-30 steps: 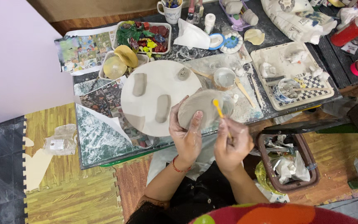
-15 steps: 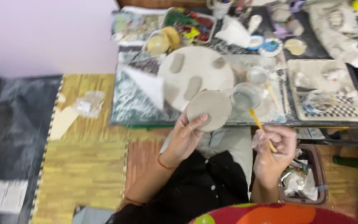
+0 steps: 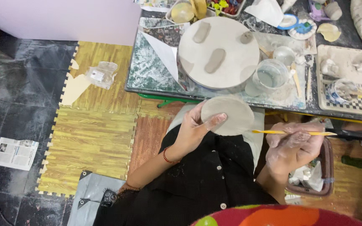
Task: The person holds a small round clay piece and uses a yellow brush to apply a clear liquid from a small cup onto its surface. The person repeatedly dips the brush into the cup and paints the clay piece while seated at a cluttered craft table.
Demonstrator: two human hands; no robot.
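From my remote view, the left hand is closed around the edge of a flat round disc of grey wet clay, thumb on top and fingers under it, and holds it above the lap, just in front of the low table. The right hand, covered with clay, is closed on a thin yellow modelling tool, which lies nearly level with its tip just beside the rim of the disc. I judge the disc to be light but soft and easy to bend or tear, and a little slippery, so it is better supported from below with spread fingers than pinched at one point of the rim. On the table stands a round pale board with three small grey clay lumps on it, and next to it a clear plastic cup with water. Compared with half a second ago, the disc has come away from the table edge toward the body, and the yellow tool, then slanted upward, is now turned almost horizontal.
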